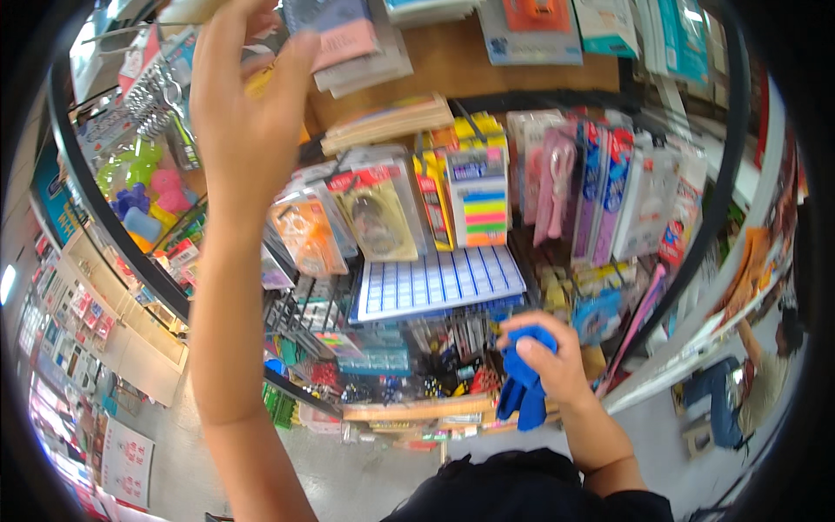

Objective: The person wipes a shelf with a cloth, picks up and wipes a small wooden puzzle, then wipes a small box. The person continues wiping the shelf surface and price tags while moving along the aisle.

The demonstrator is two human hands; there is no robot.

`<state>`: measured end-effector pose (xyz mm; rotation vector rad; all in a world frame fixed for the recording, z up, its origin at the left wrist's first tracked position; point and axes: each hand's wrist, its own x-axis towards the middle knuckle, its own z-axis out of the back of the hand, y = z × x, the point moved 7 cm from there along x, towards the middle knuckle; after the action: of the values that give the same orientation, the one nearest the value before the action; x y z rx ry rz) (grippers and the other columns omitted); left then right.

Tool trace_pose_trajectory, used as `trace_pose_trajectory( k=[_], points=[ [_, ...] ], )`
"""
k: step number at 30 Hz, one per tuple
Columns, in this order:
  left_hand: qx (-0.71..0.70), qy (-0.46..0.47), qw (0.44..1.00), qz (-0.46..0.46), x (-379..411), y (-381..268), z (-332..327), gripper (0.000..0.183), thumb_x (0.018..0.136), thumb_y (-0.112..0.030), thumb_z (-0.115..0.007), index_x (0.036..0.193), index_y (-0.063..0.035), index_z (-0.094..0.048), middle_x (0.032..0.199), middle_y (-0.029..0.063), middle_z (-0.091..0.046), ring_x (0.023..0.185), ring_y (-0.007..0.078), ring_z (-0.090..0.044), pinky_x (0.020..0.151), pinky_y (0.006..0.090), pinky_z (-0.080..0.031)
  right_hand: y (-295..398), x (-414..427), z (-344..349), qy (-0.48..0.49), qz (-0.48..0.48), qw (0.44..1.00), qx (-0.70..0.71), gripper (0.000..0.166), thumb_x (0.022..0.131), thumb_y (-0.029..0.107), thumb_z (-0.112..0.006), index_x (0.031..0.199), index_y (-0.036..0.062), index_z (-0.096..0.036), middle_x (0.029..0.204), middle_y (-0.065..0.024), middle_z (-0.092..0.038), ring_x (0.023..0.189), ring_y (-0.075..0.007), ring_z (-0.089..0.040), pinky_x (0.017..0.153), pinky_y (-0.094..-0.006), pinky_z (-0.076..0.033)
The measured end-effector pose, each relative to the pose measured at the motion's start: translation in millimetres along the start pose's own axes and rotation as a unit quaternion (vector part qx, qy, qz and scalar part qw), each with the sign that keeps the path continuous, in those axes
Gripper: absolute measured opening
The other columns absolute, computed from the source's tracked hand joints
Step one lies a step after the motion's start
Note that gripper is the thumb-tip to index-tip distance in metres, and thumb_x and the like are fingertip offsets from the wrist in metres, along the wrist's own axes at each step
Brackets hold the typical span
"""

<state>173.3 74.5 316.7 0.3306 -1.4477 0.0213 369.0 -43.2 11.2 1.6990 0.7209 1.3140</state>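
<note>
My left hand (244,130) is raised high at the upper left, blurred, with the arm stretched up across the rack. Its fingertips run toward the top edge among hanging packets, and whether they grip anything is hard to see. Close to its thumb hangs a blue and pink packet (346,32). Lower right, my right hand (554,359) is closed around a crumpled blue cloth (522,391), whose ends dangle below the fingers. Just beyond that hand lies a sheet of blue-bordered blank labels (443,280). Behind the sheet hangs a pack of coloured sticky index tabs (484,209).
A black-framed display rack (724,169) curves around me, with packaged goods on hooks. Metal springs or chains (153,98) and colourful plastic toys (147,189) hang left. Pink-handled packaged items (554,189) hang right. A seated person (750,391) is at the far right.
</note>
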Motion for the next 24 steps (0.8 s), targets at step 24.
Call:
trace_pose_trajectory(
  k=[24],
  points=[
    [-0.039, 0.116, 0.987, 0.1, -251, -97, -36, 0.042, 0.071, 0.01, -0.051, 0.101, -0.0098, -0.071, 0.113, 0.0132, -0.061, 0.1, 0.0335, -0.056, 0.091, 0.0398, -0.043, -33, -266, -65, -0.31, -0.123, 0.943, 0.011, 0.019, 0.095, 0.006, -0.057, 0.11, -0.0016, -0.066, 0.109, -0.007, -0.066, 0.104, -0.0143, -0.059, 0.093, -0.0293, -0.046]
  ],
)
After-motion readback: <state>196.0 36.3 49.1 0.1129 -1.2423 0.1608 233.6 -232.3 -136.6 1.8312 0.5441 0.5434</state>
